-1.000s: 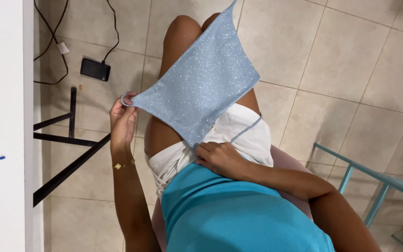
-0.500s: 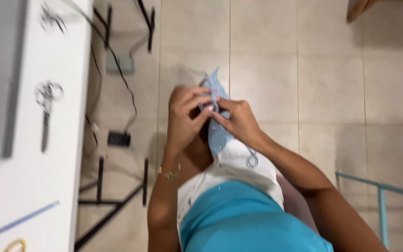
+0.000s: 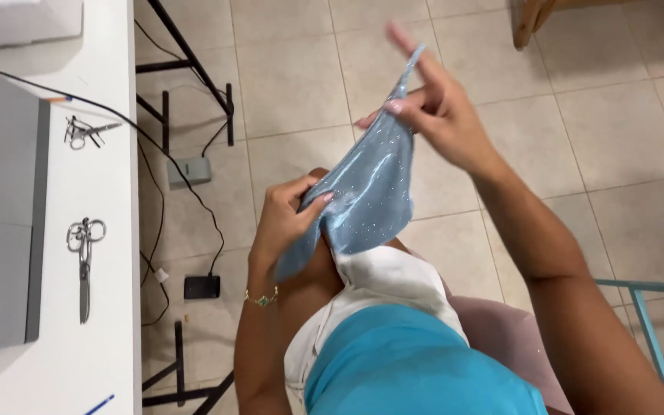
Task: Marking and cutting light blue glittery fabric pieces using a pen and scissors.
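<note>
The left hand (image 3: 290,219) is gripping the low end of the glittery blue fabric (image 3: 370,196) above the lap while the right hand (image 3: 439,107) is pinching its raised tip, so the slippery cloth risks sliding free under tension.

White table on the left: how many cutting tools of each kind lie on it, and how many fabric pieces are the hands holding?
Large silver scissors: 1
Small metal snips: 1
Sparkly light-blue fabric piece, held by left hand and right hand: 1
Total: 3
</note>
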